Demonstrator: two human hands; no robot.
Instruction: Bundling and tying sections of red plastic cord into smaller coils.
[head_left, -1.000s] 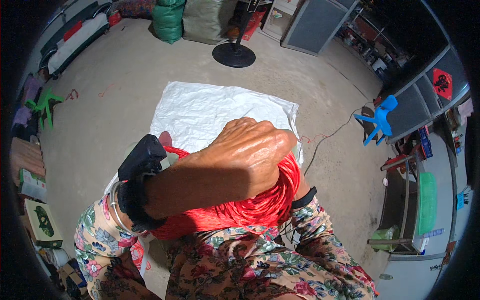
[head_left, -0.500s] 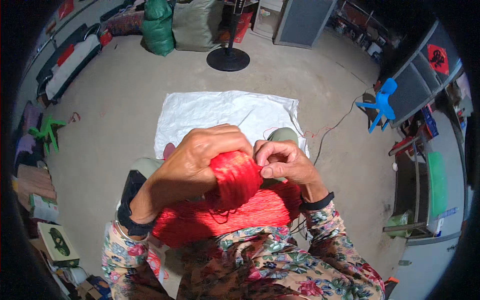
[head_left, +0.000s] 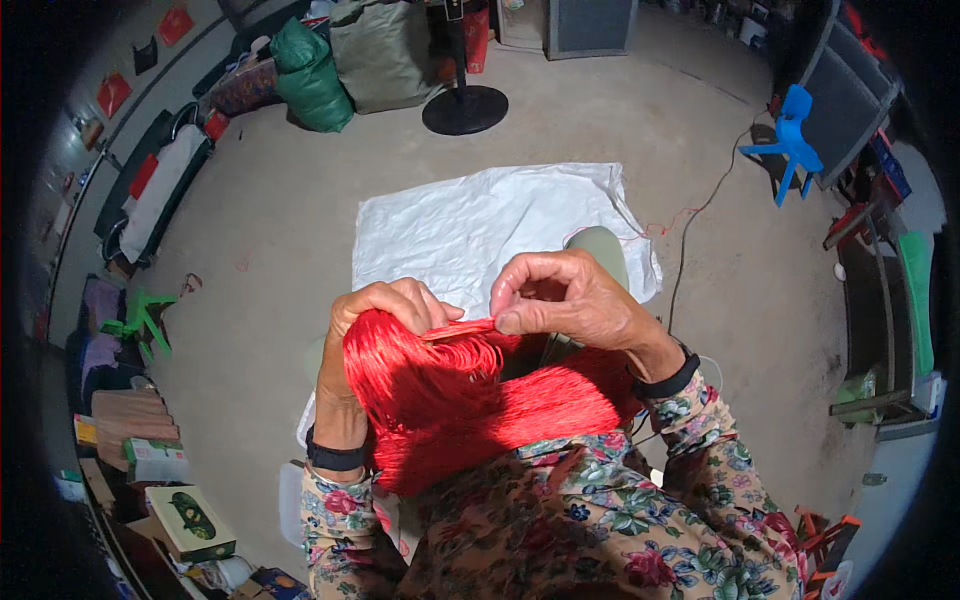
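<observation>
Over my lap lies a wide bundle of shiny red thread. My left hand is closed on a looped hank of red thread, whose strands hang down below the fingers. With thumb and forefinger my right hand pinches a thin twisted strand that runs across from the top of the hank. The strand is stretched between both hands. The far side of the hank and part of the left fingers are hidden.
A white sheet covers the floor ahead, with a cable at its right. Beyond stand a black fan base and a green sack. A blue chair is at right, a green stool at left.
My left hand has moved left and turned, so the hank's loops now hang open. The right hand has drawn the strand out longer. The whole view has shifted and tilted.
</observation>
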